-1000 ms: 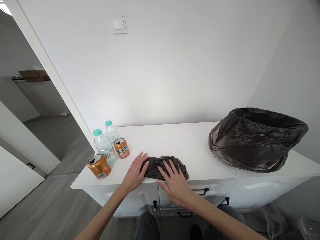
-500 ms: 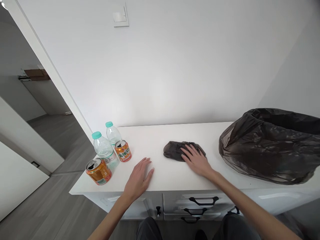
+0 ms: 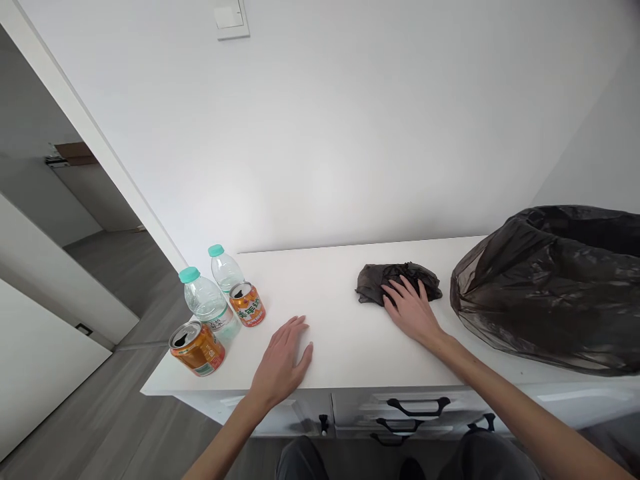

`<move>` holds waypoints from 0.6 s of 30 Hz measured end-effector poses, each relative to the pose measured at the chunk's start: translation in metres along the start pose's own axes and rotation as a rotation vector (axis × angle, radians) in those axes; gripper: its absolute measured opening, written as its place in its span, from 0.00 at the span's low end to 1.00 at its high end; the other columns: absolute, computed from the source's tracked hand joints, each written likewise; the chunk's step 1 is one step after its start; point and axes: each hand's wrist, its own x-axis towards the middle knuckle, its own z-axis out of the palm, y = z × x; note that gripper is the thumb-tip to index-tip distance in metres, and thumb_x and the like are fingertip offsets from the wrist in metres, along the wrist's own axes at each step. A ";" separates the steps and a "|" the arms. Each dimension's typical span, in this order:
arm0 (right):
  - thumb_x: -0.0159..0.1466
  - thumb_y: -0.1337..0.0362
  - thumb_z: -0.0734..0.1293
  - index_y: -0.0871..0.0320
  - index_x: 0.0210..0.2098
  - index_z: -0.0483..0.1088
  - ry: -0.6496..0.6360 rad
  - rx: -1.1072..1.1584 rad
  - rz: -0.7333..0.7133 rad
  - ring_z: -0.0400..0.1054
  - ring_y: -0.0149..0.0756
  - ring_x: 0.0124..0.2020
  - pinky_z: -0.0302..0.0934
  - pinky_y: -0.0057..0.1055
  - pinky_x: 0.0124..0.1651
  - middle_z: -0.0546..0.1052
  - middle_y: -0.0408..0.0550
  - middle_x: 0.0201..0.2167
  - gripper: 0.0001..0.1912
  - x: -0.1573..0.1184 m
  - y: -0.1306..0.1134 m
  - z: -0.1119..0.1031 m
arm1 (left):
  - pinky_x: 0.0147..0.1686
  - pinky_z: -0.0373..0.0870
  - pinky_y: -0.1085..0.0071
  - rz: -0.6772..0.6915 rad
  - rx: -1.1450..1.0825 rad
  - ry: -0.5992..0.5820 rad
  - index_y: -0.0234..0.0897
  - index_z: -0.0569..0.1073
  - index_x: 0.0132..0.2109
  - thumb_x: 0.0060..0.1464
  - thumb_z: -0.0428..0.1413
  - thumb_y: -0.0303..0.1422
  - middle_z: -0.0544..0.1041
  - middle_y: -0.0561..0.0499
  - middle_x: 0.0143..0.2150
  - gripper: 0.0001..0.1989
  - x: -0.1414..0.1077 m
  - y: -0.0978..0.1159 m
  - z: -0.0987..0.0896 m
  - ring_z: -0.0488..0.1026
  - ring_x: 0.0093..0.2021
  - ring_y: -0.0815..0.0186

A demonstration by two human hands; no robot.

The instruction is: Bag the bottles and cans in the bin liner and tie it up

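Observation:
My left hand [image 3: 281, 359] lies flat on the white cabinet top [image 3: 330, 347], thumb apart and nothing in it. Right of centre, my right hand [image 3: 411, 310] rests with spread fingers on a crumpled black plastic bag [image 3: 373, 281]. An orange can [image 3: 247, 305] stands to the left of my left hand, and a second orange can [image 3: 198, 349] is nearer the front left corner. Beside them are two clear bottles with teal caps, one in front [image 3: 206, 300] and one behind [image 3: 226, 270].
A large open black bag [image 3: 550, 287] covers the right end of the cabinet top. Behind rises a white wall [image 3: 350, 133] with a switch [image 3: 231, 17]. Drawers with black handles [image 3: 419, 407] are below the front edge. A doorway opens at the left.
My right hand and the crumpled black bag have moved right and slightly back along the top. My left hand stays flat in nearly the same place. The view has shifted a little.

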 end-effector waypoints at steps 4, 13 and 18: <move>0.75 0.52 0.47 0.60 0.68 0.65 0.003 -0.022 0.178 0.38 0.60 0.77 0.38 0.62 0.73 0.53 0.58 0.76 0.32 -0.031 -0.031 -0.010 | 0.68 0.65 0.50 -0.017 0.010 0.002 0.46 0.66 0.62 0.69 0.51 0.39 0.69 0.48 0.70 0.17 -0.001 0.000 0.001 0.62 0.72 0.56; 0.72 0.39 0.45 0.48 0.74 0.56 -0.202 0.080 0.291 0.34 0.72 0.76 0.31 0.71 0.70 0.47 0.55 0.77 0.38 -0.023 -0.071 0.000 | 0.68 0.66 0.49 -0.018 0.026 0.004 0.45 0.66 0.62 0.69 0.50 0.38 0.69 0.48 0.69 0.17 -0.001 -0.002 0.003 0.63 0.72 0.55; 0.72 0.39 0.45 0.50 0.74 0.54 -0.223 0.044 0.457 0.34 0.68 0.76 0.27 0.67 0.71 0.47 0.59 0.77 0.39 0.025 -0.025 0.015 | 0.67 0.66 0.50 -0.013 0.027 0.025 0.45 0.67 0.62 0.68 0.51 0.37 0.70 0.48 0.69 0.17 -0.001 -0.001 0.002 0.64 0.71 0.55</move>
